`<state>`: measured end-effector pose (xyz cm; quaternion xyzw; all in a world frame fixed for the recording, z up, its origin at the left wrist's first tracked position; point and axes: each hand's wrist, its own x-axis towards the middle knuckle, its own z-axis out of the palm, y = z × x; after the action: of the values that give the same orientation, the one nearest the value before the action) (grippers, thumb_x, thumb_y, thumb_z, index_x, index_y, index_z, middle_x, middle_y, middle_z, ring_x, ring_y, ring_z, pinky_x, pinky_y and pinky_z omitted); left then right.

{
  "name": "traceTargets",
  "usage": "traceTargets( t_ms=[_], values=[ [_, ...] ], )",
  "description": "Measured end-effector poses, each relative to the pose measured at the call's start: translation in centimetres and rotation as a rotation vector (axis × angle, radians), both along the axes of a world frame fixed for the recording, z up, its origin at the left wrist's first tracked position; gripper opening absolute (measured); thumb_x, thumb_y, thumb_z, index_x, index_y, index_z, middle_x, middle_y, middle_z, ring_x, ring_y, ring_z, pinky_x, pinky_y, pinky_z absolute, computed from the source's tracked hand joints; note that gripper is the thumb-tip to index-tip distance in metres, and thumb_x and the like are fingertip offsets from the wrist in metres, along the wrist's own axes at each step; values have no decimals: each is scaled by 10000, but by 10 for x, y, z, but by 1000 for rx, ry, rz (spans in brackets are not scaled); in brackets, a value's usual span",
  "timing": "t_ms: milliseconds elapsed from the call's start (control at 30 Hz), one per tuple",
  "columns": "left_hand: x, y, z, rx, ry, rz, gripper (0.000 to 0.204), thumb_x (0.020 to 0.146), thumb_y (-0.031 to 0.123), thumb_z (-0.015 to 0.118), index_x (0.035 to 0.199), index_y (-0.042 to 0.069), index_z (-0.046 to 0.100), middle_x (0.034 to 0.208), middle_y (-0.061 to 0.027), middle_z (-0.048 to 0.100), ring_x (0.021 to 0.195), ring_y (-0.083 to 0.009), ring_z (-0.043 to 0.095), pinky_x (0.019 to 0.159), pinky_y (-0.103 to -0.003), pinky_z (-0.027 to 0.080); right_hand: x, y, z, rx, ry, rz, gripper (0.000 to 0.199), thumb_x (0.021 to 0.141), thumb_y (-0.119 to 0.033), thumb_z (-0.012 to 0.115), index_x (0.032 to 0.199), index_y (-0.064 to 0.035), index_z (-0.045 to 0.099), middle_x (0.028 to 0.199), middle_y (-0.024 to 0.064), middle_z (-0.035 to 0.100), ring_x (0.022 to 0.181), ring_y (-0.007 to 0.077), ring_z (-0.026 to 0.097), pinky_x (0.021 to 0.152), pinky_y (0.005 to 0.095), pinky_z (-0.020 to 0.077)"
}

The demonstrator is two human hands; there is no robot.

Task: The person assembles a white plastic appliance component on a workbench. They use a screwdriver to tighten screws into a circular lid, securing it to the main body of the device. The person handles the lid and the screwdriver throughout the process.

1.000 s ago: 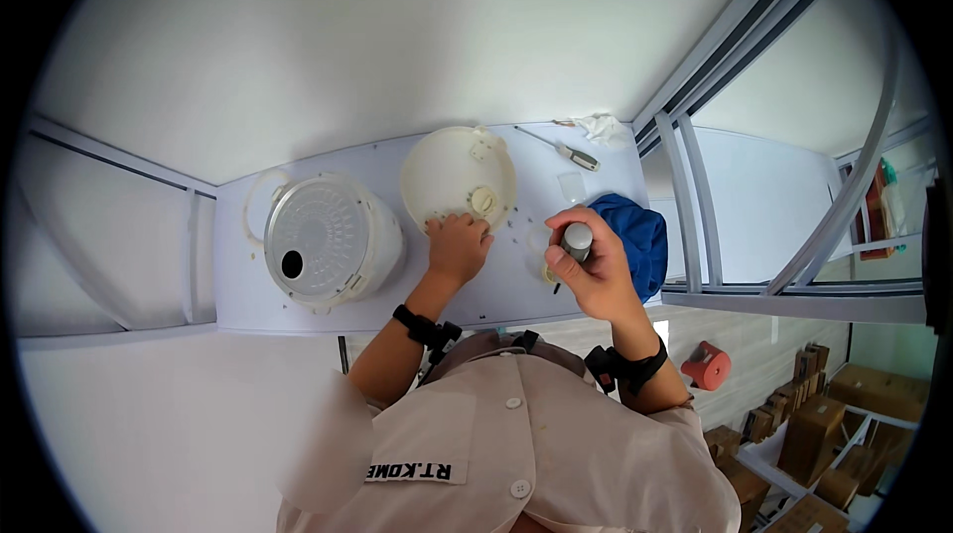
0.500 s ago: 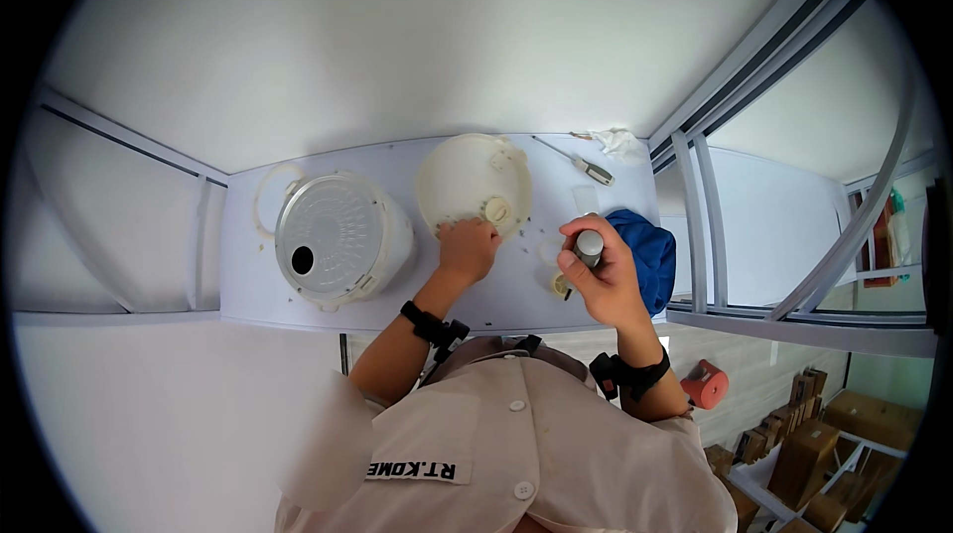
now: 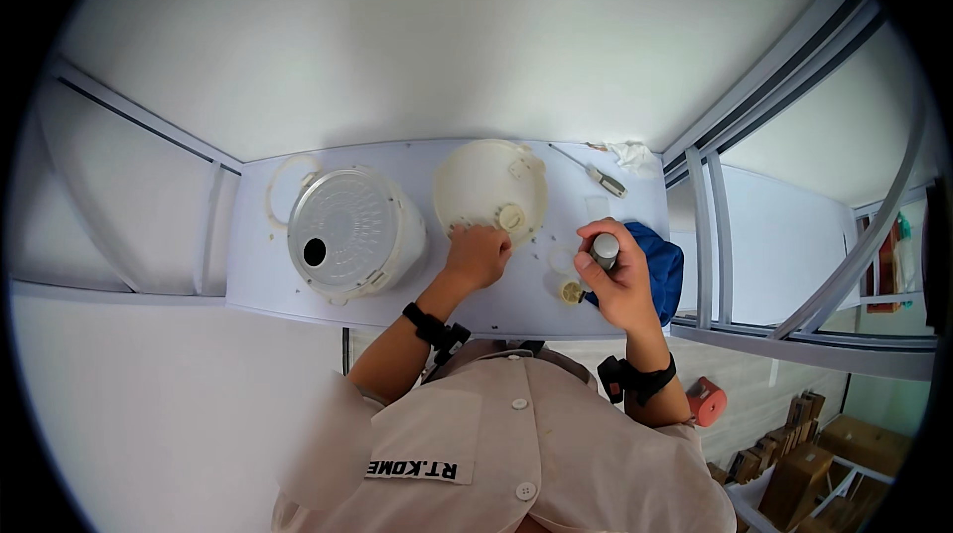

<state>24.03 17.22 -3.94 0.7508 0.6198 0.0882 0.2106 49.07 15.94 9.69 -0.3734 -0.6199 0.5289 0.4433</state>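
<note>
Gripping screwdriver (image 3: pixel 603 253) still, right hand (image 3: pixel 617 285); left hand (image 3: pixel 477 255) stays curled on cream disc (image 3: pixel 486 186).

I see my left hand (image 3: pixel 478 255) resting on the edge of a round cream lid (image 3: pixel 489 189). My right hand (image 3: pixel 617 280) grips a grey tool handle (image 3: pixel 604 250). A white cooker pot (image 3: pixel 349 232) sits beside the lid.

Factory assembly station: metal-framed workbench (image 3: pixel 298 280), screwdriver (image 3: pixel 596 174), stacked cardboard boxes (image 3: pixel 794 473).
</note>
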Motion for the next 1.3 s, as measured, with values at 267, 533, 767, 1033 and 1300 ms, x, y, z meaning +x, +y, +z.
traceTargets(
  t_ms=[267, 533, 767, 1033, 1300],
  values=[
    [-2, -4, 4, 102, -158, 2, 44, 927, 169, 731, 960, 141, 735, 958, -49, 757, 994, -293, 690, 956, -510, 418, -1, 1, 0, 55, 10, 11, 248, 992, -34, 723, 1225, -53, 641, 978, 7, 590, 869, 90, 550, 779, 239, 457],
    [1, -10, 41, 237, -450, 16, 109, 990, 126, 668, 1034, 60, 742, 976, -117, 744, 940, -340, 674, 856, -446, 528, 3, 8, 11, 396, 101, -39, 485, 996, -302, 780, 1345, -17, 598, 1040, 79, 608, 970, 191, 584, 883, 327, 480],
    [-3, -33, 95, 218, -734, -4, 102, 984, 86, 721, 1070, 32, 734, 980, -121, 734, 875, -277, 700, 773, -371, 574, 12, 2, 26, 393, 252, -83, 675, 959, -409, 813, 1437, -8, 556, 1152, 146, 677, 1065, 254, 673, 923, 381, 548],
    [-11, -43, 122, 430, -753, -8, 163, 934, -7, 758, 1095, 11, 775, 980, -117, 773, 853, -226, 746, 749, -321, 589, 9, 0, 27, 357, 409, -271, 665, 984, -437, 777, 1414, -10, 502, 1150, 155, 670, 1084, 285, 695, 938, 431, 591],
    [-19, -50, 118, 391, -816, 46, 175, 924, -35, 765, 1095, 1, 785, 990, -139, 786, 866, -208, 749, 769, -300, 580, 7, 0, 22, 269, 504, -227, 622, 1019, -403, 735, 1433, -18, 474, 1194, 150, 630, 1101, 295, 691, 961, 498, 621]
  ],
)
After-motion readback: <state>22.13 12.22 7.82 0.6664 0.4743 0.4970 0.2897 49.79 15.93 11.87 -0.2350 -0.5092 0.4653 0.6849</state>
